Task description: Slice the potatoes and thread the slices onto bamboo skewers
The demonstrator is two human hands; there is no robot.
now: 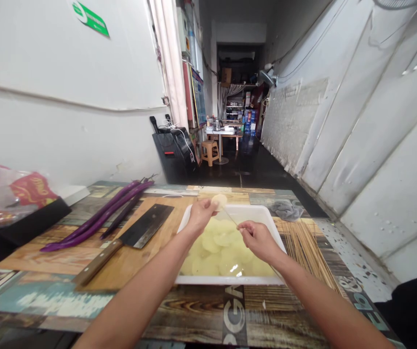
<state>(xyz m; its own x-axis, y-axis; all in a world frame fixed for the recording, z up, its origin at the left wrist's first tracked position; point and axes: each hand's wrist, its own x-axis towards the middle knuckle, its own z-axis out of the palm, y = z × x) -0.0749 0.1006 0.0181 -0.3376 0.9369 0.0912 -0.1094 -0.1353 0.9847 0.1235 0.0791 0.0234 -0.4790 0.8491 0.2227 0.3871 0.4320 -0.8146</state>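
Above the far side of a white tray (pixel 226 279), my left hand (pixel 204 213) pinches a thin, pale potato slice (pixel 219 200). A wooden skewer (pixel 231 219) is held in the closed fingers of my right hand (pixel 255 237), its front end reaching up to the slice. Whether the tip has pierced the slice, I cannot tell. Several pale yellow potato slices (pixel 216 245) lie in liquid inside the tray. To the tray's right a bundle of wooden skewers (pixel 306 247) is spread on the table.
Left of the tray, a cleaver (pixel 149 226) rests on a wooden cutting board (pixel 136 264). Long purple eggplants (pixel 99 218) lie beyond it. A crumpled grey cloth (pixel 286 210) sits at the far right, and a black box with plastic packages (pixel 30 218) at the far left.
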